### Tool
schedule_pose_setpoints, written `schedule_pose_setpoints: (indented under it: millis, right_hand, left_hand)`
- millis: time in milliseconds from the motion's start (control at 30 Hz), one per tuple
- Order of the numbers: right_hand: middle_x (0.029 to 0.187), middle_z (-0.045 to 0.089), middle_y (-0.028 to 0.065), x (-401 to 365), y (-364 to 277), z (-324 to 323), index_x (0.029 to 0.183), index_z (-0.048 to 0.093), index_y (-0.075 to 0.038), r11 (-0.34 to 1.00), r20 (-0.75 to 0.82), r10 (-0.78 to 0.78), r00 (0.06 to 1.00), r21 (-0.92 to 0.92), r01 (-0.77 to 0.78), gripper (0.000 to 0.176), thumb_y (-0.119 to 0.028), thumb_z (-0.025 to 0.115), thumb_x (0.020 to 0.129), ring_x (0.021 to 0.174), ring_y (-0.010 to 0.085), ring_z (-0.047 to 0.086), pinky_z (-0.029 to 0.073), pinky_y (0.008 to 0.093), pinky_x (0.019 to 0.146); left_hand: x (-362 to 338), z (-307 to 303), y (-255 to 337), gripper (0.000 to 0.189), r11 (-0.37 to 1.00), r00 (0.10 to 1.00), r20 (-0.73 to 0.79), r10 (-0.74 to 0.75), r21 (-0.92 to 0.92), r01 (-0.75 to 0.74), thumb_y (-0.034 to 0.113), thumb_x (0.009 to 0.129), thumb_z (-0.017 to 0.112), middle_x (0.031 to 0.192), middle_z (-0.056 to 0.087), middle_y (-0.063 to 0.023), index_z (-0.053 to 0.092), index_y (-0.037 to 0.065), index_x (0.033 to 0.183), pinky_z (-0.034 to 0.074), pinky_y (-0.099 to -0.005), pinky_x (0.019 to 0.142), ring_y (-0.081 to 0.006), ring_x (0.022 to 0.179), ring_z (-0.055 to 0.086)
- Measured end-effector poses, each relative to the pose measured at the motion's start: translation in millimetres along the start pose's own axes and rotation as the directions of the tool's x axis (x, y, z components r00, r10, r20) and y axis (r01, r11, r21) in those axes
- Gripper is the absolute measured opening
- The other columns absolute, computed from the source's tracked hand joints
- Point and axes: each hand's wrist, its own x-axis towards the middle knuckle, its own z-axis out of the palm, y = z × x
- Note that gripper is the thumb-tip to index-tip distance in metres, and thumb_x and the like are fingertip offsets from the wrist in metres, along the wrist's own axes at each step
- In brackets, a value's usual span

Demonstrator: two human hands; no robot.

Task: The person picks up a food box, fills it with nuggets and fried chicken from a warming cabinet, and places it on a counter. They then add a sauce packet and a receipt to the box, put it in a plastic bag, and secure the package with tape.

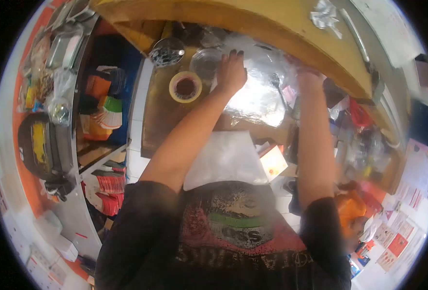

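Observation:
My left hand (pixel 232 73) rests palm down at the left side of a shiny, crinkled silvery sheet (pixel 257 99), its fingers stretched forward. Over at the sheet's right side, my right hand (pixel 310 76) is blurred and partly hidden by the yellow ledge, so its fingers do not show clearly. A dark, thin-handled utensil (pixel 277 83), perhaps a fork or spoon, lies on the sheet's right part. Left of my left hand are a clear round plastic container (pixel 205 62) and a yellow-rimmed round object (pixel 173 87) with a dark brown centre.
A yellow ledge (pixel 252 24) overhangs the brown worktop (pixel 158 123). A clear bowl (pixel 167 52) with dark bits stands at the back left. Near my body are a translucent plastic sheet (pixel 226 157) and a small box (pixel 273 162). Open shelves (pixel 100 154) hold packets at left.

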Motion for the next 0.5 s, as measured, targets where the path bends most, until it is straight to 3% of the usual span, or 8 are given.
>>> schedule_pose_setpoints:
  millis: [33,100,200,300,333,433,467,500]
  right_hand:
    - [0.122,0.063,0.0133,-11.8,7.0,1.2,0.13,0.051,-0.004,0.991,-0.062,0.009,0.998,-0.136,-0.018,0.044,-0.033,0.06,0.098,0.107,0.0276,0.064,0.057,0.0395,0.081]
    - [0.117,0.065,0.0164,-39.6,19.2,5.9,0.126,0.052,-0.002,0.88,-0.221,0.026,0.975,-0.457,-0.127,0.041,-0.03,0.062,0.097,0.1,0.0272,0.067,0.058,0.0395,0.076]
    - [0.107,0.069,0.0155,-93.9,41.1,-22.6,0.123,0.056,0.001,0.864,-0.324,0.106,0.94,-0.437,-0.248,0.039,-0.02,0.068,0.092,0.09,0.0238,0.068,0.057,0.0356,0.072]
    - [0.103,0.07,0.0129,-141.2,31.2,-45.3,0.118,0.059,0.002,0.861,-0.344,0.17,0.923,-0.404,-0.309,0.035,-0.015,0.07,0.09,0.086,0.0207,0.067,0.055,0.0309,0.072]
    - [0.102,0.07,0.0121,-154.6,28.1,-54.2,0.117,0.06,0.002,0.851,-0.36,0.186,0.914,-0.406,-0.333,0.034,-0.015,0.07,0.089,0.085,0.0198,0.067,0.055,0.0295,0.072]
    - [0.102,0.07,0.0115,-183.9,18.9,-87.7,0.115,0.06,0.001,0.866,-0.425,0.163,0.89,-0.37,-0.336,0.034,-0.014,0.072,0.086,0.084,0.0182,0.066,0.054,0.0282,0.074]
    - [0.101,0.07,0.0112,-190.9,14.9,-92.3,0.109,0.061,0.0,0.899,-0.479,0.178,0.859,-0.276,-0.34,0.03,-0.012,0.074,0.085,0.082,0.0171,0.065,0.054,0.0275,0.073]
    - [0.101,0.07,0.0115,-198.6,13.2,-97.8,0.107,0.061,-0.001,0.91,-0.501,0.157,0.851,-0.263,-0.322,0.028,-0.011,0.073,0.085,0.081,0.0171,0.065,0.054,0.0275,0.073]
  left_hand:
    - [10.8,9.8,0.1,0.068,0.995,0.997,-0.033,0.067,0.08,-0.065,0.031,0.078,0.077,0.131,0.053,-0.0254,0.051,-0.004,0.13,0.043,-0.0445,0.101,-0.0365,0.114,0.055]
    - [26.7,9.0,11.8,0.078,0.979,0.996,-0.016,-0.089,0.184,0.091,0.039,0.078,0.078,0.137,0.05,-0.0276,0.047,-0.007,0.133,0.038,-0.0461,0.105,-0.0367,0.124,0.049]
    - [50.5,18.6,10.5,0.073,0.91,0.966,0.134,-0.223,0.383,0.157,0.043,0.087,0.068,0.14,0.05,-0.0226,0.046,-0.004,0.139,0.038,-0.0455,0.108,-0.0335,0.132,0.047]
    - [73.2,52.5,-9.9,0.056,0.896,0.906,0.096,-0.413,-0.134,0.423,0.037,0.092,0.06,0.137,0.056,-0.0171,0.053,0.004,0.135,0.045,-0.0448,0.102,-0.0314,0.124,0.055]
    - [78.3,42.9,-5.3,0.042,0.929,0.914,0.199,-0.354,0.182,0.321,0.031,0.097,0.049,0.131,0.061,-0.014,0.059,0.007,0.13,0.049,-0.045,0.097,-0.0314,0.119,0.06]
    - [77.8,18.2,-2.1,0.039,0.957,0.981,0.104,-0.164,0.259,0.133,0.02,0.093,0.05,0.126,0.063,-0.0151,0.058,0.009,0.13,0.053,-0.0428,0.087,-0.0291,0.108,0.065]
    - [80.5,5.6,-2.5,0.039,0.977,0.979,0.168,-0.112,0.2,0.077,0.021,0.093,0.05,0.127,0.063,-0.0147,0.058,0.01,0.13,0.05,-0.0436,0.094,-0.0319,0.113,0.062]
    - [82.3,8.6,-12.2,0.04,0.983,0.999,0.042,0.008,0.184,-0.016,0.023,0.093,0.05,0.127,0.063,-0.0149,0.058,0.009,0.13,0.048,-0.0438,0.096,-0.0327,0.115,0.061]
